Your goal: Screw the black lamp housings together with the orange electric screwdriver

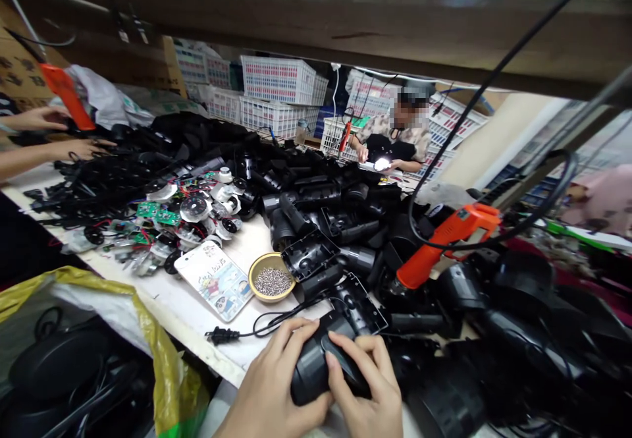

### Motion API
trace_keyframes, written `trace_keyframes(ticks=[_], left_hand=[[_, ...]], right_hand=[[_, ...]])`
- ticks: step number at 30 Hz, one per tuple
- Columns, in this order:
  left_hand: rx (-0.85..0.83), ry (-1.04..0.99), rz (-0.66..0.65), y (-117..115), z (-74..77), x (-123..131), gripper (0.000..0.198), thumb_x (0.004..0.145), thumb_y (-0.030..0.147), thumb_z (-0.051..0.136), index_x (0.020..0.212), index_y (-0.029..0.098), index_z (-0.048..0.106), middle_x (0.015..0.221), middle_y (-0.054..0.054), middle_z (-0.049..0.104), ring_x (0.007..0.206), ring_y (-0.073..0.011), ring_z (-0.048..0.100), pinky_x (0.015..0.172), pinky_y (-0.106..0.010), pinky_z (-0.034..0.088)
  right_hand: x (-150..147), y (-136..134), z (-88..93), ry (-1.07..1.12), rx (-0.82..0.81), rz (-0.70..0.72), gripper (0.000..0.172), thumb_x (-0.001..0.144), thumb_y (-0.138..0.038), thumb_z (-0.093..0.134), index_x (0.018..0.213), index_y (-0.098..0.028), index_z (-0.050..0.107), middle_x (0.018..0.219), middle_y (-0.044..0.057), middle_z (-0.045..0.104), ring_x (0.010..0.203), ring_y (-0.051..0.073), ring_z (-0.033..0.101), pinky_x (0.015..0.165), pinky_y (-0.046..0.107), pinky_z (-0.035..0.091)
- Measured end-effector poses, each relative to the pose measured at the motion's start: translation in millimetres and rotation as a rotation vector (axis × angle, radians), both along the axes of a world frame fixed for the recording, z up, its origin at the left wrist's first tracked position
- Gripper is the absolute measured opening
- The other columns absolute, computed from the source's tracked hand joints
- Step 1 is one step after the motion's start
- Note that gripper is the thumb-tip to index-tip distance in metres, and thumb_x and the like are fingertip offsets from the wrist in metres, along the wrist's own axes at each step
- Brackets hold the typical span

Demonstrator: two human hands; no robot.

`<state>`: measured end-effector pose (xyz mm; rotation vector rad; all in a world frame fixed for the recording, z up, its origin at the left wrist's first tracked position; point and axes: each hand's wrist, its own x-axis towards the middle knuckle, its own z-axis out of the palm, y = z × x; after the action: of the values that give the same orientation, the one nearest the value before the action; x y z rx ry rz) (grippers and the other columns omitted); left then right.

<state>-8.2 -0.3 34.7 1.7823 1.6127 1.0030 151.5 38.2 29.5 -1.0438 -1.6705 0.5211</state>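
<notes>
Both hands are closed around a black plastic housing (316, 352) at the table's front edge. My left hand (276, 379) grips its left side, fingers over the top and thumb beneath. On the right side, my right hand (368, 385) presses its fingers against the dark casing. A black cord with a two-pin plug (222, 336) lies just beyond my left hand. Past the housing sit an open black shell half (358, 303) and a yellow-rimmed bowl (257, 290) of small metal screws. A phone in a cartoon-print case (214, 280) lies left of the bowl.
Heaps of black housings (340, 201) and motors with green circuit boards (158, 213) cover the table. An orange electric screwdriver (439, 244) hangs on a cable at right. A yellow-edged sack (143, 313) stands at front left. A co-worker's hands (54, 135) work at left; another person (399, 135) sits opposite.
</notes>
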Motion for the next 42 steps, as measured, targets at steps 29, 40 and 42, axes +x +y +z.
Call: trace_keyframes(ticks=[29, 40, 42], left_hand=[[0.207, 0.096, 0.064, -3.4, -22.9, 6.5, 0.084, 0.07, 0.017, 0.065, 0.148, 0.036, 0.038, 0.141, -0.007, 0.058, 0.129, -0.0278, 0.063, 0.102, -0.041, 0.06], [-0.009, 0.071, -0.017, 3.4, 13.4, -10.1, 0.072, 0.074, 0.025, 0.084, 0.138, 0.029, 0.053, 0.144, -0.011, 0.057, 0.135, -0.0325, 0.056, 0.111, -0.05, 0.052], [-0.01, 0.021, -0.028, 10.1, 24.4, -18.4, 0.069, 0.073, 0.027, 0.088, 0.135, 0.032, 0.058, 0.147, -0.009, 0.055, 0.14, -0.0324, 0.05, 0.117, -0.052, 0.045]], right_hand=[[12.0, 3.4, 11.9, -0.332, 0.223, 0.047, 0.024, 0.096, -0.023, 0.069, 0.12, -0.026, 0.07, 0.082, 0.001, 0.06, 0.075, 0.017, 0.057, 0.071, 0.026, 0.052], [7.9, 4.3, 14.2, -0.333, 0.161, -0.069, 0.019, 0.097, -0.034, 0.065, 0.113, -0.03, 0.074, 0.097, 0.006, 0.053, 0.088, 0.023, 0.052, 0.079, 0.035, 0.047], [5.5, 4.4, 14.8, -0.306, 0.143, -0.067, 0.019, 0.098, -0.033, 0.064, 0.114, -0.03, 0.074, 0.099, 0.006, 0.052, 0.09, 0.023, 0.051, 0.081, 0.036, 0.045]])
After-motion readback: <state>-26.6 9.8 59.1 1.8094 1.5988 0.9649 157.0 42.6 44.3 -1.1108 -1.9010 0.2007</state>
